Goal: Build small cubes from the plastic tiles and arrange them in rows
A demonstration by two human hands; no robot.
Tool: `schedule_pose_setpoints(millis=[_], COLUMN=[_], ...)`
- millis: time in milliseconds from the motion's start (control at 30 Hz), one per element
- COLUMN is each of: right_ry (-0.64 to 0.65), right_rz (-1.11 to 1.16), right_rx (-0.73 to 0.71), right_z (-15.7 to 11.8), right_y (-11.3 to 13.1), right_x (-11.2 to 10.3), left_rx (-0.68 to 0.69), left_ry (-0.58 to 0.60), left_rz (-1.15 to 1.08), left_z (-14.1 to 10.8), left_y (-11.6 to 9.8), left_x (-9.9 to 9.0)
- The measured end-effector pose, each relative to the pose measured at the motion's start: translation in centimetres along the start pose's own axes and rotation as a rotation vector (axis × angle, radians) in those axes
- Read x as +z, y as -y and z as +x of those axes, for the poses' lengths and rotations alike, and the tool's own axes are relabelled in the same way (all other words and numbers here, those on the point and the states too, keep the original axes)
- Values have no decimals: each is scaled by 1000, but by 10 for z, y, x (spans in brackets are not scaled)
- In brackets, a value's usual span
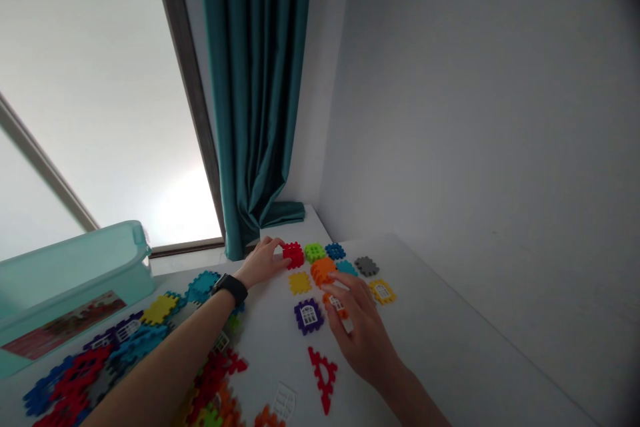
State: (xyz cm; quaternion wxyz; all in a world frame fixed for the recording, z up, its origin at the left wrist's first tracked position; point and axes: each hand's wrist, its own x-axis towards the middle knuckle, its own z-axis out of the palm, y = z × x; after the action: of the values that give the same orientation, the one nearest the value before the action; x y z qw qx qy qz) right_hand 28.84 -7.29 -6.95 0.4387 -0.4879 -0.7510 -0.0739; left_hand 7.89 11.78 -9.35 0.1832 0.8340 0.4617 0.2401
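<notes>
Red blocks (294, 255) pinched by the left hand (263, 261) near the counter's (267, 327) far edge likely needed careful lining-up, the right hand's (363, 333) grip unclear.

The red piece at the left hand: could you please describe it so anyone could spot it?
Near the teal curtain is the white table. There, the left hand touches the notched red piece. Its colour separates it from the neighbouring green piece and yellow piece.
</notes>
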Motion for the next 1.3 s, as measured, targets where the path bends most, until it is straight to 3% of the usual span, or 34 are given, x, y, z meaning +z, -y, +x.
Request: schedule_pose_setpoints(millis=[1300], right_ry=[48], right_rz=[-21], right_rx=[-5], right_z=[-1], right_y=[-2], right_x=[2], left_rx=[-126], left_ry=[99], left_rz=[137], left_z=[-2], left_y=[-7], left_x=[1])
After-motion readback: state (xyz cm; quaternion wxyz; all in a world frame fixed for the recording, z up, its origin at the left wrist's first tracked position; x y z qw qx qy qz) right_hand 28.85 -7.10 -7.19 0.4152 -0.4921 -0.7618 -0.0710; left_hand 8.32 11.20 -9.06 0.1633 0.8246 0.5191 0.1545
